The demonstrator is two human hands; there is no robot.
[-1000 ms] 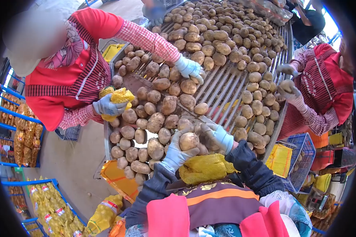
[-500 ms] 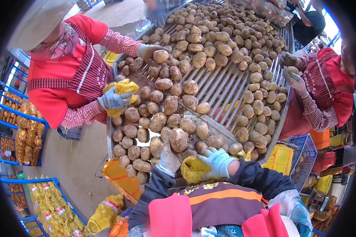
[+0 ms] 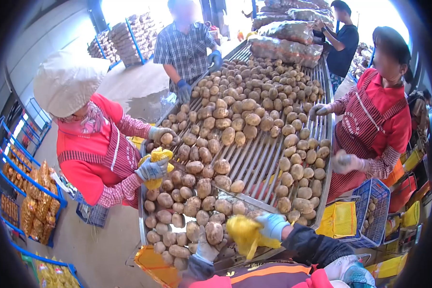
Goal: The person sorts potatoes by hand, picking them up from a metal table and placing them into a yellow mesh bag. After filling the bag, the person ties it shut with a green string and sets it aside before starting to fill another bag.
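My left hand (image 3: pixel 206 249), in a pale glove, is closed around a large brown potato (image 3: pixel 214 232) at the near end of the sorting table. In my right hand (image 3: pixel 272 225), gloved in light blue, a yellow mesh bag (image 3: pixel 245 236) is bunched and hangs over the table's near edge, to the right of that potato. Loose potatoes (image 3: pixel 192 206) crowd the metal surface just beyond my left hand. Past my right hand, more potatoes (image 3: pixel 302 192) line the right side of the slatted table (image 3: pixel 259 180).
At left, a co-worker (image 3: pixel 91 144) holds a potato and a yellow mesh bag. Another co-worker (image 3: pixel 369 125) stands at right, beside a blue crate (image 3: pixel 369 211). A person in a plaid shirt (image 3: pixel 185 53) and stacked sacks (image 3: pixel 288 43) are at the far end.
My view has tilted up. My left hand has drawn the potato slightly nearer. My right hand has lifted the mesh bag, which now hangs looser. The right co-worker's hands have moved apart.
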